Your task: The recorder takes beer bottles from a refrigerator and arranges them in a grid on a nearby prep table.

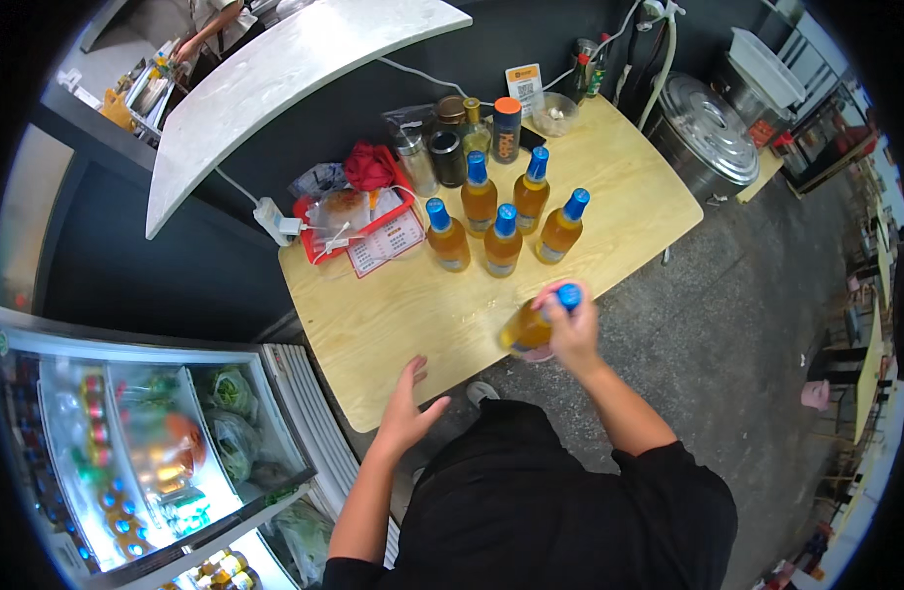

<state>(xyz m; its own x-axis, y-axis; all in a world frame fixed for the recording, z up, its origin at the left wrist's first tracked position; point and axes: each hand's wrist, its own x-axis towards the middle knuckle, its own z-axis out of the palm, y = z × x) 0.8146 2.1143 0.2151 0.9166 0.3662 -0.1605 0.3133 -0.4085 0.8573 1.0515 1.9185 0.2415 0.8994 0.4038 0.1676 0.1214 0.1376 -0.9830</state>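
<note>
My right hand [572, 330] grips an amber glass bottle [527, 329] by its neck, just under the blue foil top. The bottle leans over the front edge of the light wooden table [393, 332], and its outline is blurred. Whether its base touches the tabletop I cannot tell. My left hand [408, 413] is empty, fingers apart, over the table's front left edge. Beyond the hands several matching bottles [502, 247] stand upright in a loose group, all with blue foil on their necks.
A red tray [400, 214] of bags, a power strip [273, 221], jars [447, 158] and a plastic bowl [554, 114] line the wall side. On the left a lit glass-door fridge [157, 442] holds bottles and greens. A steel pot [706, 133] stands right; a person [219, 29] is behind the counter [290, 81].
</note>
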